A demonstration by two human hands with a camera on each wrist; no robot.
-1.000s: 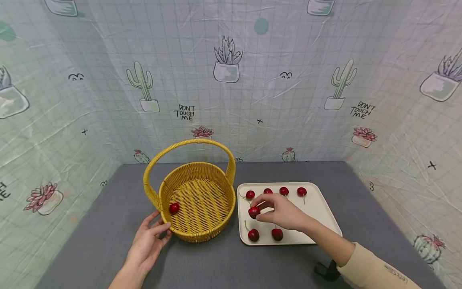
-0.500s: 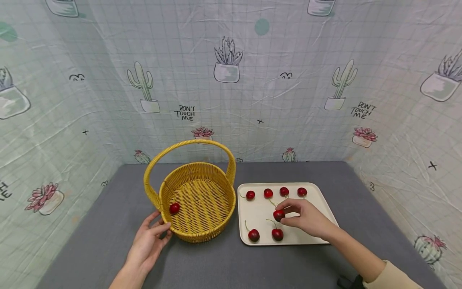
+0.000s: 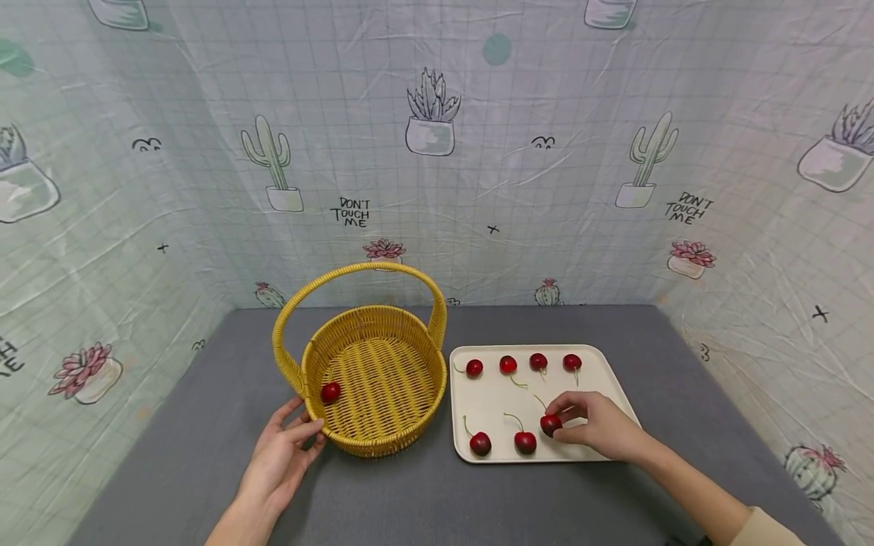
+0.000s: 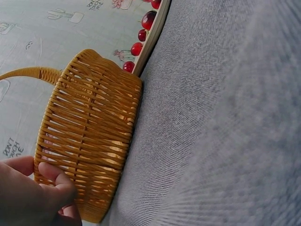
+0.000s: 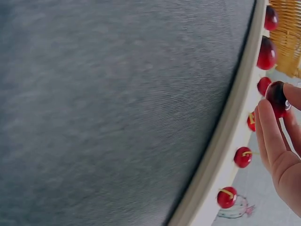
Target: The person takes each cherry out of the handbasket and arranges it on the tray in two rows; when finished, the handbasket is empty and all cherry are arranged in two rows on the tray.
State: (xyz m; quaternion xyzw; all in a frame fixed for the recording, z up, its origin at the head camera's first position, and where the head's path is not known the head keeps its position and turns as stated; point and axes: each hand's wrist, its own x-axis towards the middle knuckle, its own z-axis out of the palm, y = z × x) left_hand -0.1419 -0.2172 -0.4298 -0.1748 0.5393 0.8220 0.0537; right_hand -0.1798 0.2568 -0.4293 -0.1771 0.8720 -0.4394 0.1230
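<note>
My left hand point(image 3: 283, 459) grips the near left rim of a yellow woven basket point(image 3: 382, 444), thumb and fingers about the edge in the left wrist view. One cherry point(image 3: 331, 392) lies inside the basket at its left. Over the front of the cream tray point(image 3: 492, 402), my right hand point(image 3: 601, 428) pinches a dark red cherry point(image 3: 550, 425) between thumb and fingers, its stem pointing up and left. In the right wrist view the pinched cherry point(image 5: 277, 96) shows between the fingertips. Several other cherries with stems lie on the tray, among them a front one point(image 3: 525, 443) just left of my right hand.
The basket's tall handle point(image 3: 358, 268) arches over it. The tray stands close to the basket's right side on a grey cloth-covered table point(image 3: 410, 500). Printed curtain walls point(image 3: 492, 174) enclose the back and both sides.
My right hand has carried the pinched cherry right and toward the front, from the tray's left part to beside the front cherries. The left hand and basket have stayed in place.
</note>
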